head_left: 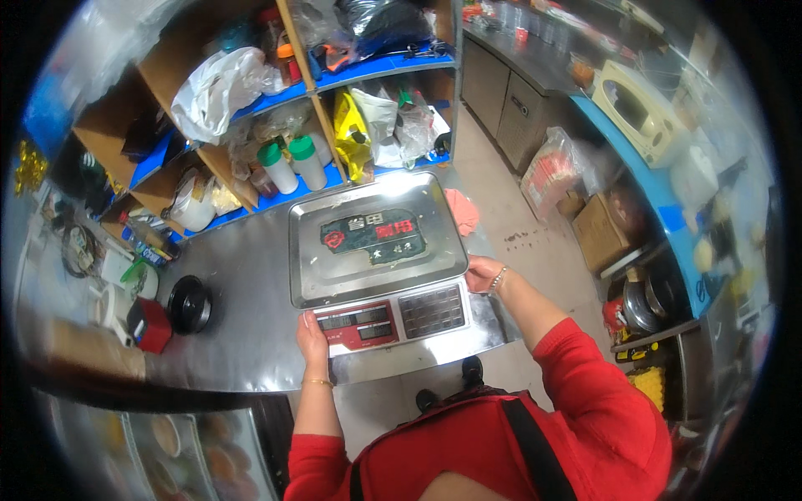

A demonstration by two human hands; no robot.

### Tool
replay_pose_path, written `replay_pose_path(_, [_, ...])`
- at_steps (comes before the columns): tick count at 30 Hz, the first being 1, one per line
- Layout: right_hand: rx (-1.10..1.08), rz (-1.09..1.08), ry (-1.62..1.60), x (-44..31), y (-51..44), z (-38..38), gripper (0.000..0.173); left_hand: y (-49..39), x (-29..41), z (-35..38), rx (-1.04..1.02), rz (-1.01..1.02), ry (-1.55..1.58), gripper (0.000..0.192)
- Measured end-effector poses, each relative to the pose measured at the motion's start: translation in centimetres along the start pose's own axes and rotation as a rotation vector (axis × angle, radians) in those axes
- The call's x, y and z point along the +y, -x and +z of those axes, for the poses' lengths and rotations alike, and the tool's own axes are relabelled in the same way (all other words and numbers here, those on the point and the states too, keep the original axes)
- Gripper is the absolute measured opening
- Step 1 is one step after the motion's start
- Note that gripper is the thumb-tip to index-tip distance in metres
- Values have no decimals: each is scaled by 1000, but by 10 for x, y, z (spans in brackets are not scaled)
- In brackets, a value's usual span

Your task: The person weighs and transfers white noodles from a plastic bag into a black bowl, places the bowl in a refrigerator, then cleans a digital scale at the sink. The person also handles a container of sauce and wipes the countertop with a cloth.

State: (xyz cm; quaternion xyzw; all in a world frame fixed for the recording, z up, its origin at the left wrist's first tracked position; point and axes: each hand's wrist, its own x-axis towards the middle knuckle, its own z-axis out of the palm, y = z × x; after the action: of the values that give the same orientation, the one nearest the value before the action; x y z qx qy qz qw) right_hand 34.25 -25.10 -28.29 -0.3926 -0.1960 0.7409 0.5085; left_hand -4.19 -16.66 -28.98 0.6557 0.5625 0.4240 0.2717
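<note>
A digital weighing scale [396,318] with a red and white front panel and a keypad stands on the stainless steel table [244,338]. Its metal weighing pan [326,275] has a raised rim, a worn sticker with writing and a few small crumbs. My left hand [312,335] grips the scale's front left corner, its thumb showing at the panel's edge. At the right side, below the pan's corner, my right hand [484,273] holds the scale; its fingertips are partly hidden. A pink cloth [462,211] lies beside the pan's far right edge.
A black round bowl [190,305] and a red box [149,325] stand on the table's left. Wooden shelves [326,150] behind hold green-capped containers [277,169] and plastic bags. On the right, a blue-topped counter [633,156] carries a cream microwave [639,113], with a cardboard box [600,232] below.
</note>
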Motion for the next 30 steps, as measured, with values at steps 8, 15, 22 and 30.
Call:
replay_pose_path(8, [556,-257,537,-34,11,-17,15,5,-2,-1,19,17,-18,37])
replay_pose_path(15, [465,-239,1119,-31,13,-3,33,4,-35,-3,-60,121,-110,32])
replay_pose_path(22, [394,-434,917,53,44,31,47,-3,-19,-1,-147,-299,493,47])
replay_pose_path(30, [634,-475,743,77,77,56,41,19,47,-3,-131,-211,308,36])
